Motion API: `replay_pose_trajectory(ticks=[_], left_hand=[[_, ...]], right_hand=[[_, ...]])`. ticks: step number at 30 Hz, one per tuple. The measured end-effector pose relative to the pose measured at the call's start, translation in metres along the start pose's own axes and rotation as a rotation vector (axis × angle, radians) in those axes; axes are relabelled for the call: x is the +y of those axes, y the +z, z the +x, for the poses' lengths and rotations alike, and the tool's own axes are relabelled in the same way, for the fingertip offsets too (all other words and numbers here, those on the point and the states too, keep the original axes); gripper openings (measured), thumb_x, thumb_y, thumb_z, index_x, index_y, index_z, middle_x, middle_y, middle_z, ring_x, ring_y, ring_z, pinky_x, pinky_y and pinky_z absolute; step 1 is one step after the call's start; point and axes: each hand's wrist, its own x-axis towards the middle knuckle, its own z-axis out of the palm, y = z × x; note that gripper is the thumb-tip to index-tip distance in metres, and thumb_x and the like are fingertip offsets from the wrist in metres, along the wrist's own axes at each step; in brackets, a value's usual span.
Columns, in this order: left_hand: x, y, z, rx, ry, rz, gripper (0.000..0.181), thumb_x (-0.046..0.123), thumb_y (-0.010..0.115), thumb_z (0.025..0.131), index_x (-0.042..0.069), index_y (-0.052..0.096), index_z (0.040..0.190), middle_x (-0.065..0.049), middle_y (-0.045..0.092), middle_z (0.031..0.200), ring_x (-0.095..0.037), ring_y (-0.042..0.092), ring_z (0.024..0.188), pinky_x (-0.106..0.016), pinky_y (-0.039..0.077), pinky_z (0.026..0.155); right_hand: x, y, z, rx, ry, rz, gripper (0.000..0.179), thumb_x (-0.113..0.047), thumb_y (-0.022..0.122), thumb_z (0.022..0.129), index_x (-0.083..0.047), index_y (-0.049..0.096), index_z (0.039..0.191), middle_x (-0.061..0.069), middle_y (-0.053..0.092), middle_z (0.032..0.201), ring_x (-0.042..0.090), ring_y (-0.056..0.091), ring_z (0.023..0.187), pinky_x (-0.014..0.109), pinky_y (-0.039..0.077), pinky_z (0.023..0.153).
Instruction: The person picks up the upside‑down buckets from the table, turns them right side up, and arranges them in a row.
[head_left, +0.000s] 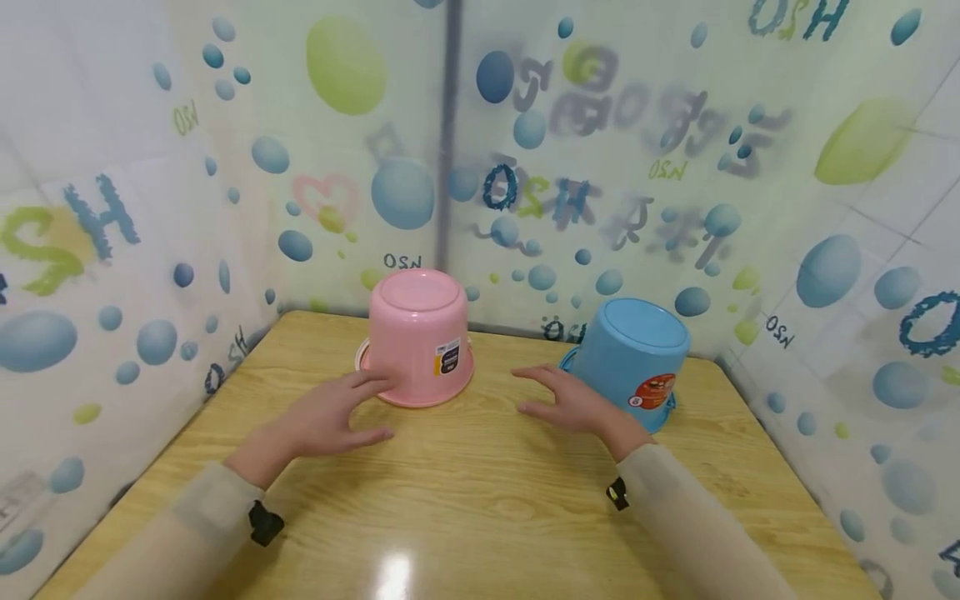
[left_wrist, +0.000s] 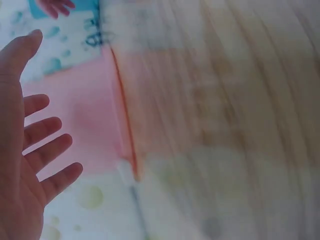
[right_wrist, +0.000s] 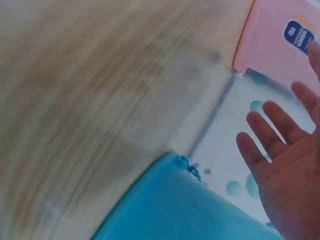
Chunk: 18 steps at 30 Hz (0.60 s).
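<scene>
A pink bucket (head_left: 408,358) stands upside down at the back left of the table, with a label (head_left: 447,358) on its side. To its right, a blue bucket (head_left: 626,354), also bottom up, looks tilted in the head view and bears a red oval sticker (head_left: 651,392). My left hand (head_left: 330,417) is beside the pink bucket, its spread fingers (left_wrist: 50,131) overlapping the bucket's side in the left wrist view. My right hand (head_left: 573,402) is in front of the blue bucket, fingers (right_wrist: 270,135) spread and pointing toward the gap between the buckets. Neither hand grips anything.
The wooden table (head_left: 450,500) has a glossy top with a bright reflection near its front. A curtain (head_left: 637,167) printed with bubbles and letters hangs along the back and both sides. Each wrist wears a dark strap, such as the left strap (head_left: 265,523).
</scene>
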Motion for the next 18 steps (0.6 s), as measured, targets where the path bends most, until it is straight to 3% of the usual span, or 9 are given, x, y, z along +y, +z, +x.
replay_pose_trajectory(ticks=[5, 8, 18], left_hand=[[-0.041, -0.002, -0.009, -0.04, -0.166, -0.067, 0.057, 0.039, 0.079, 0.103, 0.009, 0.068, 0.149, -0.017, 0.066, 0.147, -0.043, 0.066, 0.134, -0.064, 0.055, 0.111], [-0.059, -0.003, -0.01, -0.05, -0.217, -0.103, 0.047, 0.034, 0.077, 0.105, 0.01, 0.072, 0.145, -0.019, 0.066, 0.143, -0.045, 0.065, 0.132, -0.066, 0.054, 0.109], [-0.094, 0.007, 0.006, -0.037, -0.16, -0.127, 0.037, 0.023, 0.082, 0.1, 0.01, 0.079, 0.135, -0.025, 0.068, 0.139, -0.048, 0.065, 0.129, -0.069, 0.052, 0.111]], right_hand=[[0.008, 0.01, 0.033, -0.035, 0.058, 0.033, 0.055, -0.039, 0.067, 0.111, -0.024, 0.056, 0.162, 0.014, 0.044, 0.172, 0.041, 0.042, 0.159, 0.065, 0.04, 0.126], [0.01, 0.015, 0.052, -0.039, 0.078, 0.042, 0.05, -0.037, 0.068, 0.111, -0.025, 0.06, 0.159, 0.012, 0.046, 0.171, 0.039, 0.043, 0.159, 0.063, 0.04, 0.127], [0.014, 0.025, 0.098, -0.008, 0.115, 0.07, 0.038, -0.027, 0.073, 0.108, -0.026, 0.072, 0.146, 0.012, 0.051, 0.166, 0.038, 0.045, 0.157, 0.062, 0.037, 0.13]])
